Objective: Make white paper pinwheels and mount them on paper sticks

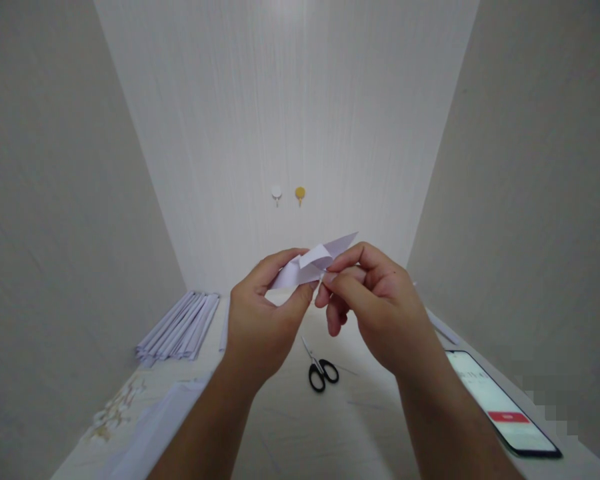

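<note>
Both hands hold a small folded piece of white paper (313, 263) in the air above the table. My left hand (260, 320) pinches its left end between thumb and fingers. My right hand (375, 303) grips its right part with fingertips, a pointed flap sticking out up and to the right. Part of the paper is hidden behind my fingers.
Black-handled scissors (320, 370) lie on the white table (300, 427) below the hands. A stack of white paper strips (180, 327) sits at the left, a lit phone (503, 403) at the right edge. Two wall hooks (289, 193) hang on the far wall. Walls close in on both sides.
</note>
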